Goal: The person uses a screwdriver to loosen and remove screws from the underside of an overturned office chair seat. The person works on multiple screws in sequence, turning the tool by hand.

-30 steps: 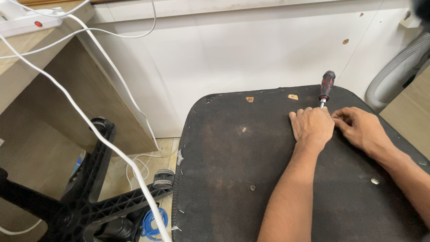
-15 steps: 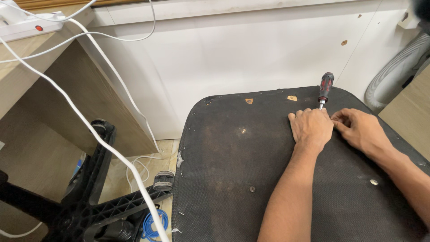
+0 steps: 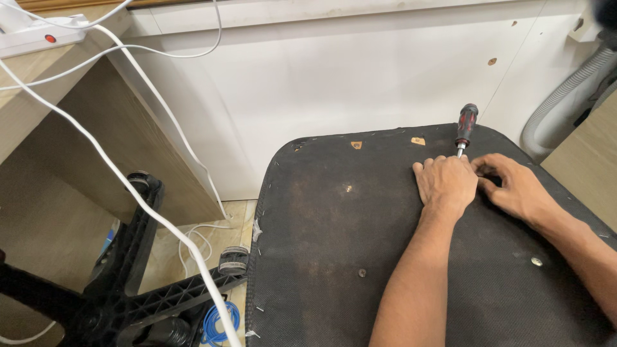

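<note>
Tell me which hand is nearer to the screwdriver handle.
Left. The left hand lies just below the screwdriver, at its metal shaft. The right hand rests beside it on the black seat underside, slightly farther away.

The seat underside [image 3: 360,212] is black fabric with brown dusty stains. The screwdriver [image 3: 465,127] has a black and red handle. The chair base [image 3: 122,283] is black plastic. The cables [image 3: 128,186] are white, one coil [image 3: 218,319] is blue. The wall panel [image 3: 334,71] is white, the hose [image 3: 559,96] grey.
</note>
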